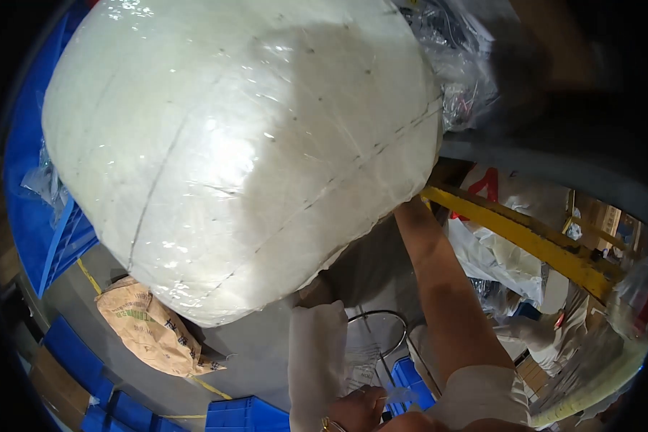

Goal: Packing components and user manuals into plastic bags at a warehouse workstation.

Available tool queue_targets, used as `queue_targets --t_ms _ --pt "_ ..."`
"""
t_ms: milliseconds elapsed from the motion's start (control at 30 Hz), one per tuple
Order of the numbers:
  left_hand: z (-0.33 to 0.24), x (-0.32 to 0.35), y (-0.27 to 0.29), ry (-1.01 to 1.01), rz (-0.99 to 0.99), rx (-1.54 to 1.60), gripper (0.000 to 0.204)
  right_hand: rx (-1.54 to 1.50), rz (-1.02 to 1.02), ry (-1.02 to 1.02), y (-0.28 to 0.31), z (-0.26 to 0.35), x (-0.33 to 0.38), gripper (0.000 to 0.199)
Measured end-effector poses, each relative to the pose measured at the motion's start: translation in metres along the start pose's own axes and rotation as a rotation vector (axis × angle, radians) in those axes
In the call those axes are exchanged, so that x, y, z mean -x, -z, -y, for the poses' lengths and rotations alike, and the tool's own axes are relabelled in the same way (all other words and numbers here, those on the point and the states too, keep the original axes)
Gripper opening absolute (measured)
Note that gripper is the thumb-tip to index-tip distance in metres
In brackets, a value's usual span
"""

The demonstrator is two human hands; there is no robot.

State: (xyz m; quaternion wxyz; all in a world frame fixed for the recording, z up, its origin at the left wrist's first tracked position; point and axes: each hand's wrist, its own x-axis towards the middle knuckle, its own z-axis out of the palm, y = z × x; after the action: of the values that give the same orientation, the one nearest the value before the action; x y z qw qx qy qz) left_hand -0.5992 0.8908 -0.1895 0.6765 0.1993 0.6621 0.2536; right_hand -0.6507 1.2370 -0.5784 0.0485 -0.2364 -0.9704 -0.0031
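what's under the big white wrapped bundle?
Under the white wrapped bundle: grey floor, a brown paper sack and the right forearm reaching up behind its edge. The right hand is hidden by the bundle, so its grip cannot be seen.

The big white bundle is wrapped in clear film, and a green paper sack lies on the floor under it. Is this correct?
Not quite. In the head view the sack is brown paper, not green. The white bundle is wrapped in clear film, and the sack lies on the floor below it.
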Motion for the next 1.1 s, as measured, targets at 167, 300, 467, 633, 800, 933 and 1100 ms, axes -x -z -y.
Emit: queue_targets --t_ms 167,300,467,633,800,933,1100 --pt "-0.012 -0.005 -0.007 -0.033 -0.067 -0.029 0.012 -0.143 0.009 -0.017 -0.005 -0.004 -0.021 0.011" --pt "-0.009 -0.006 -0.012 -0.035 -0.006 -0.030 0.012 -0.279 -0.015 -0.022 -0.005 0.010 -0.030 0.009" --pt "-0.021 -0.001 -0.026 -0.104 -0.077 -0.148 0.017 -0.441 0.044 0.111 0.023 0.048 -0.007 0.007" --pt "-0.024 -0.024 -0.067 -0.076 0.061 -0.253 0.017 -0.912 0.360 -0.341 0.111 0.079 0.107 0.026" --pt "-0.002 -0.029 -0.088 -0.134 -0.012 -0.253 0.021 -1.656 0.827 -1.072 0.291 0.092 0.184 0.024" --pt "-0.009 -0.041 -0.098 0.011 0.031 -0.199 0.023 -1.691 0.845 -1.399 0.374 0.064 0.214 0.021" --pt "-0.024 -0.056 -0.097 0.129 0.039 -0.220 0.024 -1.844 0.749 -1.636 0.431 0.028 0.212 0.016"
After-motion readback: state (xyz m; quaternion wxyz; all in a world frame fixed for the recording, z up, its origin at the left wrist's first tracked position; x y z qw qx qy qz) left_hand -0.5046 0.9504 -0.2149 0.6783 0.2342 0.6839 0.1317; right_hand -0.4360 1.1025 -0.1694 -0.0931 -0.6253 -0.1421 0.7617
